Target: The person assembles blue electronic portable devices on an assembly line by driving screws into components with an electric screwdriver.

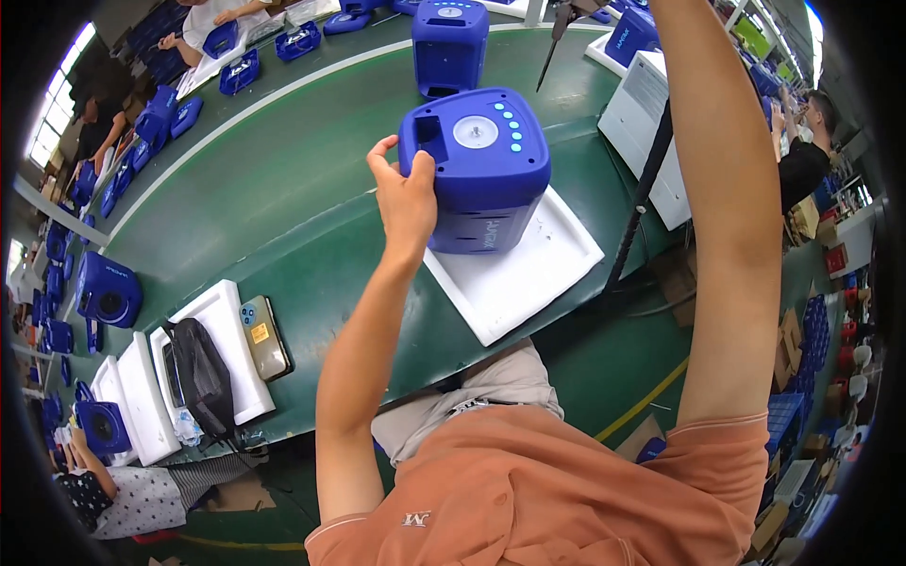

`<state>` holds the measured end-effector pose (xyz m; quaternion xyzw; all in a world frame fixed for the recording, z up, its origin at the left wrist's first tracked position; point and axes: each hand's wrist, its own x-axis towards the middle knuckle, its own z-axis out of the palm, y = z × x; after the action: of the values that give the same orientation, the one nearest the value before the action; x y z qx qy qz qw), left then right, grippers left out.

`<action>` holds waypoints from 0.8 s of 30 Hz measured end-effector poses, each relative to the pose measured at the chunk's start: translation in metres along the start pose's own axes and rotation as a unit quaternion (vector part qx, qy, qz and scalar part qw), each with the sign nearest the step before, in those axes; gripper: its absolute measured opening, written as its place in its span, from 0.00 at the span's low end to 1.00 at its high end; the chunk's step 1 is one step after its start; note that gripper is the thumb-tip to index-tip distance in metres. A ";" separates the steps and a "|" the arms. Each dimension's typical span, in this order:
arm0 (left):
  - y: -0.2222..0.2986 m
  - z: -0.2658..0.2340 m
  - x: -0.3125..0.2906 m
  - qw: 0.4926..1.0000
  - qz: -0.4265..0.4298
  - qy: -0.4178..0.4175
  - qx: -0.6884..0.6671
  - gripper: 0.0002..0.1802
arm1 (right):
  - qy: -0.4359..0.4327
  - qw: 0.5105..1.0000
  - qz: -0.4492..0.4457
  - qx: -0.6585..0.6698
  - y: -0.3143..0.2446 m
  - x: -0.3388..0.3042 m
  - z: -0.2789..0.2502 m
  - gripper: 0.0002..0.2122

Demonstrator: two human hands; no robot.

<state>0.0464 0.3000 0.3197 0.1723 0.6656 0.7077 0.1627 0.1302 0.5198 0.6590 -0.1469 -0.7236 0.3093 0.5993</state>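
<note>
Left grip [408, 203]: clasping blue speaker [495, 189], upper centre, apparently steadying it | white tray [562, 259] beneath: likely cushions it from surface [311, 255] | right grip: out of frame, cannot tell

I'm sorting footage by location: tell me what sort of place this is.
Most likely a factory assembly line: many similar blue casings, a long green worktop and several co-workers nearby.

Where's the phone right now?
In the head view, the phone lies left of centre on the green bench, between the white foam tray with the black pouch and the left forearm.
</note>
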 end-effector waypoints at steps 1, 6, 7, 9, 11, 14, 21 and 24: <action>0.000 0.002 -0.003 0.998 0.040 -0.007 0.044 0.31 | -0.140 0.986 0.078 0.041 -0.008 0.004 -0.010 0.31; 0.001 0.006 -0.007 0.996 0.040 -0.002 0.077 0.30 | 0.099 0.987 -0.116 -0.045 0.069 -0.015 0.048 0.31; -0.002 -0.003 -0.005 0.995 0.044 0.005 0.093 0.30 | 0.160 0.970 -0.180 -0.044 0.077 -0.021 0.067 0.31; 0.000 0.001 -0.005 0.994 0.051 -0.009 0.092 0.30 | 0.203 0.948 -0.231 -0.084 0.081 -0.018 0.061 0.32; -0.001 0.010 -0.005 0.996 0.064 -0.027 0.060 0.30 | 0.171 0.956 -0.215 -0.107 0.079 -0.014 0.047 0.32; -0.007 0.008 -0.002 0.997 0.066 -0.019 0.038 0.30 | 0.187 0.948 -0.229 -0.120 0.087 -0.014 0.059 0.31; -0.006 0.011 0.000 0.998 0.054 -0.036 0.011 0.29 | 0.085 0.981 -0.128 -0.116 0.083 -0.028 0.057 0.33; -0.013 -0.005 0.005 0.999 0.046 -0.016 0.021 0.29 | -0.054 0.986 0.137 0.077 0.050 -0.048 0.056 0.29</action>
<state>0.0402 0.2986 0.3068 0.2170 0.6693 0.6973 0.1368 0.0801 0.5150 0.5856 -0.1811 -0.7018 0.4512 0.5207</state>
